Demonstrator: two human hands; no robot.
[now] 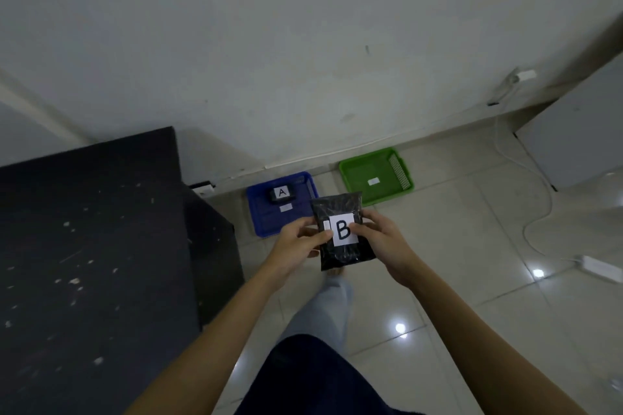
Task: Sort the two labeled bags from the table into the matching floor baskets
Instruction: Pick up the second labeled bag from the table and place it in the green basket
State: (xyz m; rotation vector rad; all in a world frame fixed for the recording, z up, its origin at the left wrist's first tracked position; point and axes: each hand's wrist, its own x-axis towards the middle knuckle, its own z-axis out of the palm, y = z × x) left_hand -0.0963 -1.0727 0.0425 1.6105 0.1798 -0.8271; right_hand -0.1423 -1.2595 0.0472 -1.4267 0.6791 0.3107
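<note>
A black bag with a white label "B" is held upright in front of me, above the tiled floor. My left hand grips its left edge and my right hand grips its right edge. On the floor by the wall lies a blue basket; inside it rests a black bag labelled "A" and a small white tag. To its right sits a green basket with only a small white tag in it. The held bag partly hides the blue basket's right side.
A dark table with pale specks fills the left. A white cable and a power strip lie on the floor at the right, near a grey cabinet. My legs show below the bag.
</note>
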